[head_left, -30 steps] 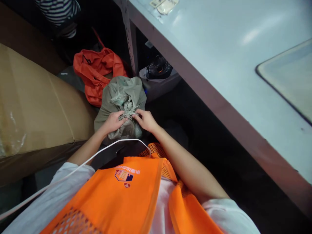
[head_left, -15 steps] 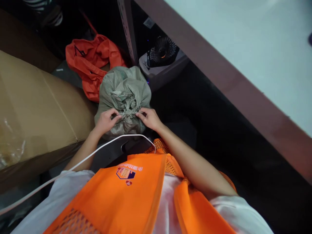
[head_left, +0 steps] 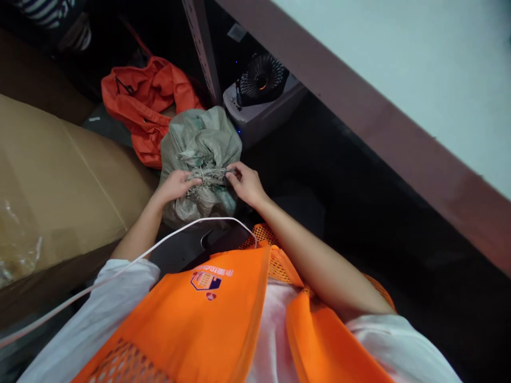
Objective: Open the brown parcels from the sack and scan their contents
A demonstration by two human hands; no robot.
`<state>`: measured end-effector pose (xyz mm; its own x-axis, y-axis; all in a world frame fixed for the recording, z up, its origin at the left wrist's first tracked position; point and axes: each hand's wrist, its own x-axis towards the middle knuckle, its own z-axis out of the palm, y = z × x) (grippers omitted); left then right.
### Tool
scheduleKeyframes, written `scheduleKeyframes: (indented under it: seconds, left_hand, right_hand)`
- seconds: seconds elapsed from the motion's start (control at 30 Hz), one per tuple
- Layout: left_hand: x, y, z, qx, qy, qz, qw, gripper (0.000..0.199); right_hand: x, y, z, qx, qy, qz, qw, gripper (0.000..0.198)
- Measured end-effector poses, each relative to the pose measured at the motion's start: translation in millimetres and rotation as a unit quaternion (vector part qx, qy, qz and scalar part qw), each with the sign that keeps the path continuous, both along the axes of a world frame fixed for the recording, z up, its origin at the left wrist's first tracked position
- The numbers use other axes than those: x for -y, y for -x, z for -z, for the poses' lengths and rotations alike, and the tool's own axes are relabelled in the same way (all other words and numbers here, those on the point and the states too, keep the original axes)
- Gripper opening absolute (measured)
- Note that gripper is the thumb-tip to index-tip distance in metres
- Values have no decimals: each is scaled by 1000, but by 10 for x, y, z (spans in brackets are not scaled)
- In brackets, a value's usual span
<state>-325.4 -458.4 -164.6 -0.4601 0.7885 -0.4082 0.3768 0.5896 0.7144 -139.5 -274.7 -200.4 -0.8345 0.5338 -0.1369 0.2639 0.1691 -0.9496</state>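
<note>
A grey-green woven sack point(head_left: 203, 130) stands on the floor in front of me, its frayed mouth gathered and knotted in the middle. My left hand point(head_left: 178, 185) pinches the frayed edge on the left of the knot. On the opposite side, my right hand point(head_left: 246, 183) grips the other frayed end between thumb and fingers. The strands run between the two hands, over the top of the sack. What lies inside the sack is hidden.
A large cardboard box point(head_left: 59, 170) borders the left side. Behind the sack lies an orange-red bag point(head_left: 143, 90). A small black fan point(head_left: 261, 80) sits on a pale case under the white table point(head_left: 399, 64). A white cable point(head_left: 159, 246) crosses before my vest.
Both hands have risen slightly with the frayed ends, and the gathered strands now look stretched more straight between them. The view has shifted a little.
</note>
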Motion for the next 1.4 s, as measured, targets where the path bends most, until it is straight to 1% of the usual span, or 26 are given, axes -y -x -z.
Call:
scheduleKeyframes:
  seconds: [0.07, 0.13, 0.2, 0.27, 0.3, 0.37, 0.5, 0.63, 0.67, 0.73, 0.8, 0.83, 0.9, 0.97, 1.07, 1.13, 1.23, 1.3, 1.4]
  left_hand:
    - [54, 33, 17, 74, -27, -71, 994, 56]
    - [74, 12, 66, 138, -50, -149, 978, 60]
    - [63, -44, 127, 182, -71, -212, 957, 63]
    - [38, -106, 179, 203, -86, -250, 943, 65]
    - [28, -133, 196, 209, -92, -261, 938, 66]
    - [24, -176, 205, 213, -102, -274, 932, 65]
    - [73, -235, 172, 230, -99, -262, 932, 61]
    - [142, -253, 163, 226, -100, -253, 936, 60]
    - [155, -241, 164, 221, -96, -243, 940, 61]
    - [172, -196, 147, 191, -79, -193, 959, 61]
    - [177, -133, 88, 101, -79, -137, 982, 56]
    - [175, -104, 41, 38, -93, -123, 987, 51]
    - [166, -66, -82, -79, -135, -119, 981, 39]
    - [149, -64, -212, -144, -162, -97, 971, 29]
    - [103, -106, -317, -176, -162, 6, 971, 23]
    - [61, -130, -288, -182, -150, 73, 969, 23]
    - [2, -124, -137, -167, -125, 141, 968, 24]
    - [-25, -101, -24, -145, -109, 164, 970, 25]
    - [-50, -73, 93, -118, -91, 187, 971, 27]
  right_hand:
    - [53, 7, -4, 23, 17, 24, 999, 18]
    - [145, 37, -19, 29, 20, 19, 999, 18]
    - [259, 96, -34, 1, 0, -21, 1000, 15]
    - [368, 174, -36, -35, -38, -61, 997, 15]
    - [414, 215, -31, -43, -55, -71, 995, 18]
    - [474, 292, -13, -28, -74, -82, 994, 23]
    - [459, 381, 29, 21, -53, -98, 994, 24]
    - [370, 383, 66, 10, -37, -118, 992, 22]
    - [351, 376, 78, 0, -34, -119, 992, 24]
    - [319, 361, 108, -28, -23, -113, 993, 26]
    - [290, 347, 146, -47, 1, -107, 993, 28]
    - [275, 343, 167, -46, 19, -108, 993, 29]
    - [247, 338, 210, -24, 61, -113, 991, 35]
    - [227, 341, 249, 2, 112, -118, 987, 39]
    - [222, 354, 295, 12, 210, -106, 972, 40]
    - [231, 360, 317, 12, 279, -93, 956, 41]
    - [248, 352, 345, 18, 374, -71, 925, 43]
    - [261, 336, 361, 24, 424, -51, 904, 45]
    - [281, 312, 380, 45, 464, -22, 884, 46]
